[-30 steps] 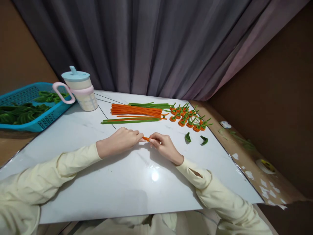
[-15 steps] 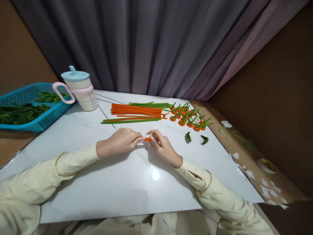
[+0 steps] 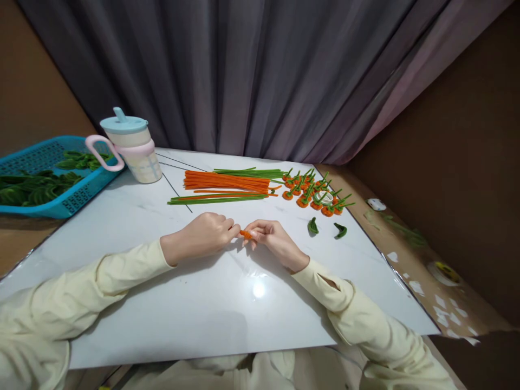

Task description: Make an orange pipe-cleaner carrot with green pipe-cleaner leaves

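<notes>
Between my two hands is a small coiled piece of orange pipe cleaner. My left hand is closed on its left end, knuckles up. My right hand pinches the other end between thumb and fingers. Just beyond lie a bundle of orange pipe cleaners and some green pipe cleaners. To the right stand several small orange pumpkin shapes with green stems. Two dark green curled leaf pieces lie nearer to my right hand.
A tumbler with a blue lid and pink handle stands at the back left. Beside it, a blue basket holds green leaf pieces. A white ring sits among the pumpkins. Paper scraps and a tape roll lie right of the white table.
My right hand has turned and shifted slightly right and down, its fingers now lower. My left fingers have curled in more. The orange coil now tilts down to the right.
</notes>
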Demonstrator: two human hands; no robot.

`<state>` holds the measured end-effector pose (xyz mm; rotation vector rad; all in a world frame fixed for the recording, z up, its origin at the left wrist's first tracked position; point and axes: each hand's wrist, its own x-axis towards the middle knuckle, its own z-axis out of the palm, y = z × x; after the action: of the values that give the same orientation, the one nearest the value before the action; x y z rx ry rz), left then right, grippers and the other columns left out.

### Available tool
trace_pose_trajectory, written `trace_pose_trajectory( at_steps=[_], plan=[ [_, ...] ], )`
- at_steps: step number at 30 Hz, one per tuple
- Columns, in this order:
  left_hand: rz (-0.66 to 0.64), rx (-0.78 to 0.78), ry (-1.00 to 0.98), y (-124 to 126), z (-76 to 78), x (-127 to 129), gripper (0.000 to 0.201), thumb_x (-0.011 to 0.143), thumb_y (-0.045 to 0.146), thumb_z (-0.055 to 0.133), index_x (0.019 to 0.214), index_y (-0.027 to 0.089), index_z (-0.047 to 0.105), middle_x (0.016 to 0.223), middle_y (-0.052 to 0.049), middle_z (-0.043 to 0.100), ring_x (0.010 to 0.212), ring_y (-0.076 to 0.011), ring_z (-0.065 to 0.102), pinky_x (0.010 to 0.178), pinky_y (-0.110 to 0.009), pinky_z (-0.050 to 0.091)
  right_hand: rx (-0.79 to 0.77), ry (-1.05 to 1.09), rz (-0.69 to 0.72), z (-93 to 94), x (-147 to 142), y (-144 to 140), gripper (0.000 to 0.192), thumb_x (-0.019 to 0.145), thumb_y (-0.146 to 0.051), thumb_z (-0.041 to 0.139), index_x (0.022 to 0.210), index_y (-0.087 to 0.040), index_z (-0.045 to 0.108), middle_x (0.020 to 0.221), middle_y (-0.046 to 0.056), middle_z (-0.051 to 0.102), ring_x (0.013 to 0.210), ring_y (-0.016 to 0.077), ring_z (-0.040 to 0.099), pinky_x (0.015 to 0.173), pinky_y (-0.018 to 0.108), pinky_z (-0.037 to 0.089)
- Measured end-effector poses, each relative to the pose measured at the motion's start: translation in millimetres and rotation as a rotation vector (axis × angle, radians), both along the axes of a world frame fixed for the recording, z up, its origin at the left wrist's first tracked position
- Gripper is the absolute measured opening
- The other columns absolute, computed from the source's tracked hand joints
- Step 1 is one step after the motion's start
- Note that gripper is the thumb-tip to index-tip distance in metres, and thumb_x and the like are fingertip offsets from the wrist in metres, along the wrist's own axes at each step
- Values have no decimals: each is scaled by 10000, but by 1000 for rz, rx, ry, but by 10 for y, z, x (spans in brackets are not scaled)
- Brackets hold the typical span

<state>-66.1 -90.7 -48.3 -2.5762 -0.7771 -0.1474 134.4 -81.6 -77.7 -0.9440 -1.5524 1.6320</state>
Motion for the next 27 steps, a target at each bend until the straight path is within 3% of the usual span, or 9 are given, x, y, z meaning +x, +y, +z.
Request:
trace_pose_trajectory(
  at_steps=[11, 16, 24, 27],
  plan=[
    [252, -329, -155, 50, 50, -3, 274, 900, 267, 426, 750, 171, 634, 686, -29, 688, 541, -154, 570, 469, -254, 144, 179, -89, -26, -50, -34, -19, 296, 847, -438, 527, 809, -153, 598, 722, 38, 646, 545, 97, 480, 593, 260, 420],
    [295, -392, -205, 60, 106, -3, 328, 914, 314, 393, 751, 177, 643, 662, -32, 683, 549, -150, 564, 474, -244, 169, 209, -79, 8, -43, -24, -32, 286, 734, -364, 688, 907, -162, 583, 769, 16, 613, 638, 120, 528, 617, 257, 444],
    [284, -534, -277, 35, 139, 19, 349, 897, 282, 373, 671, 187, 622, 554, -4, 603, 493, -129, 488, 479, -248, 202, 828, -462, -105, -141, -22, -78, 219, 836, -382, 605, 887, -169, 598, 736, 27, 592, 626, 128, 496, 603, 244, 395],
    [281, -611, -308, 29, 151, 30, 360, 894, 289, 376, 627, 188, 596, 534, 8, 578, 478, -123, 460, 476, -242, 208, 943, -497, -113, -192, -10, -71, 232, 888, -391, 528, 846, -172, 590, 716, 40, 588, 628, 139, 503, 599, 246, 391]
  ],
)
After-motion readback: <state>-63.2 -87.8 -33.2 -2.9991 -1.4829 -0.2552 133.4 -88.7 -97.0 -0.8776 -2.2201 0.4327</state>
